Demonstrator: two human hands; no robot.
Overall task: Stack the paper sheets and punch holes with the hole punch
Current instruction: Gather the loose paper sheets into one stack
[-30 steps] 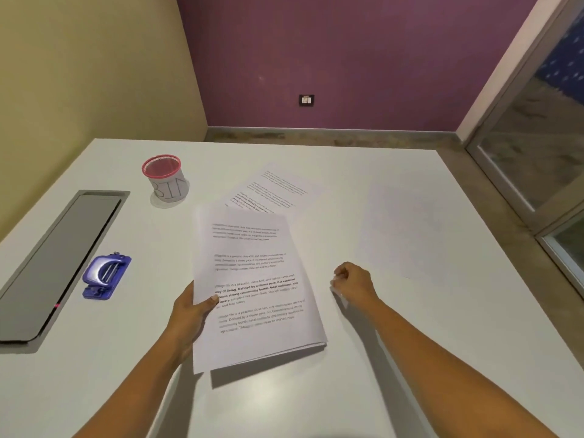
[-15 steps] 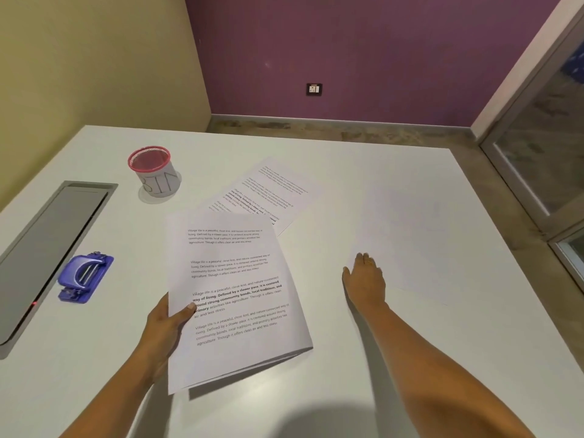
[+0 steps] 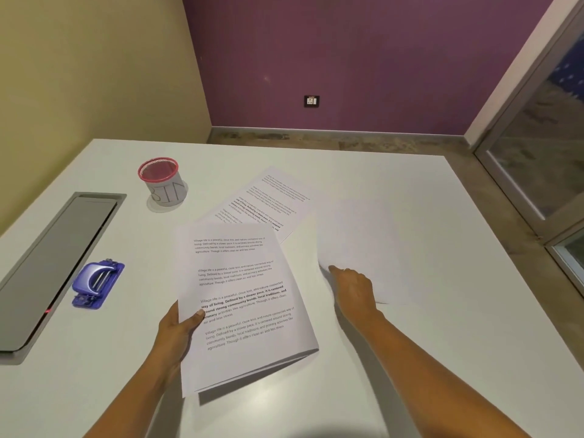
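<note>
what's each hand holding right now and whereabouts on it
The left hand grips the printed sheets at their left edge, thumb on top. The right hand lifts the blank sheet by its near-left corner.

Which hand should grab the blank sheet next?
Right. The right hand already touches the blank sheet's near corner; the left hand is busy holding the stack.

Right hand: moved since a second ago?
Yes. The right hand went from a fist on bare table near the held stack out to the blank sheet, where its fingertips now lift the near-left corner.
</note>
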